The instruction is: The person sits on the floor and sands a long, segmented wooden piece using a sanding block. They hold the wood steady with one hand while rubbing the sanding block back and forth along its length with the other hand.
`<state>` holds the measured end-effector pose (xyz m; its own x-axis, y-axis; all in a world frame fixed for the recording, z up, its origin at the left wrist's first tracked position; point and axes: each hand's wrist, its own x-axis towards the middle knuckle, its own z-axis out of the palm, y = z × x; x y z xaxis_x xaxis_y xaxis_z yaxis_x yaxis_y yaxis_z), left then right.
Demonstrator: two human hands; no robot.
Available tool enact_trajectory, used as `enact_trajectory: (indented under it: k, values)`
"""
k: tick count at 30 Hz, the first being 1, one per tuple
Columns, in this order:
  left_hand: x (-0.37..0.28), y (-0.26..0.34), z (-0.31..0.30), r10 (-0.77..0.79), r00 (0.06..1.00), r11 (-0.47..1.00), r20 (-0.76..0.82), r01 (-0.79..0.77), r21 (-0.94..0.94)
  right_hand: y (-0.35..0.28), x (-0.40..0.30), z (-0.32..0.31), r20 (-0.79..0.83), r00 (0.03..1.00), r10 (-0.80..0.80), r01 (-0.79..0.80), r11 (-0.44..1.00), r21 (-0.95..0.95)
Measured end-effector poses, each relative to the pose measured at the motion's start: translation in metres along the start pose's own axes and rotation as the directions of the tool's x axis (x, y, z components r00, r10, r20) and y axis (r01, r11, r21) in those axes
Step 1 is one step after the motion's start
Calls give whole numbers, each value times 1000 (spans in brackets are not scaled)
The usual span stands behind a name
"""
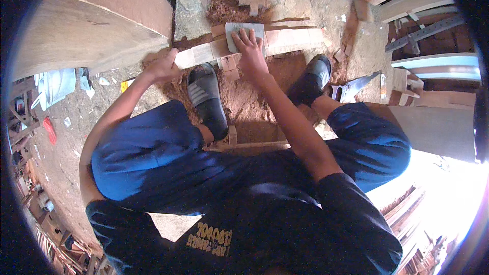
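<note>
A long, slightly curved wooden strip [294, 41], marked off in block-like sections, lies across the floor before my feet. My left hand [163, 65] grips its left end. Over its middle lies a grey sheet of sandpaper [232, 30] with faint print on its back. My right hand [251, 51] presses down on that sheet with fingers spread, holding it against the wood. The sheet's underside is hidden. Small wood blocks [229, 65] lie beside the strip, just left of my right wrist.
A handsaw [357, 86] lies right of my right sandal [319, 72]. My left sandal [206, 95] is close to the strip. A large wooden panel box [99, 34] stands at upper left. Sawdust [248, 99] covers the ground between my feet. A white plastic chair [57, 86] is at left.
</note>
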<state>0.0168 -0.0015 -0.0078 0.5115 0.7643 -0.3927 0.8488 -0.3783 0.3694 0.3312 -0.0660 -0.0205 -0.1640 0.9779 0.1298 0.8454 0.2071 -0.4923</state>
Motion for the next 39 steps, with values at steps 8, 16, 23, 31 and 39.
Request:
enact_trajectory:
  k: [8,16,23,31,39]
  values:
    - [-5,13,-13,-40,992,999,116,43,-23,1,-12,-11,-6,1000,11,-11,999,51]
    - [-3,6,-6,-16,1000,1000,5,16,24,14,-14,-9,-2,1000,24,-23,999,23]
    - [-7,15,-13,-61,989,998,133,63,-12,22,-3,-16,-23,995,98,-97,995,36]
    - [-3,5,-3,-35,996,997,76,30,65,34,-22,-22,0,995,99,-99,994,35]
    - [-3,12,-11,-39,986,997,160,48,-53,55,1,-25,-51,985,163,-164,986,-23]
